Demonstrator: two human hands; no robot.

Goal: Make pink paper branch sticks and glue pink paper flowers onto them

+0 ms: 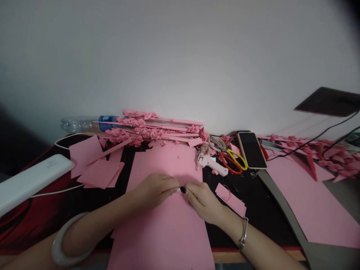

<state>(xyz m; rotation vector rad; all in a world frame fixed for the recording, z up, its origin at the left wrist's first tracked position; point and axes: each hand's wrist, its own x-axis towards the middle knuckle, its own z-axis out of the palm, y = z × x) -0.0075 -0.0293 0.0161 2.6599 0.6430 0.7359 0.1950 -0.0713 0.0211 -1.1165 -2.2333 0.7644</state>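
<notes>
My left hand (160, 189) and my right hand (201, 198) meet over the middle of a long pink paper sheet (165, 232). Both are closed, thumbs and fingers pinched together with the tips nearly touching. Whatever lies between the fingertips is too small and covered to make out. Right of my right hand lies a small stack of pink paper strips (232, 200). Beyond it rest a hot glue gun (212, 165) and scissors with red and yellow handles (233, 161).
Pink paper flowers on stems (152, 131) lie along the wall, beside a plastic bottle (81, 123). At left are pink paper squares (99, 173) and a white bar-shaped device (36, 182). A phone (252, 150) and more pink paper (312, 202) are at right.
</notes>
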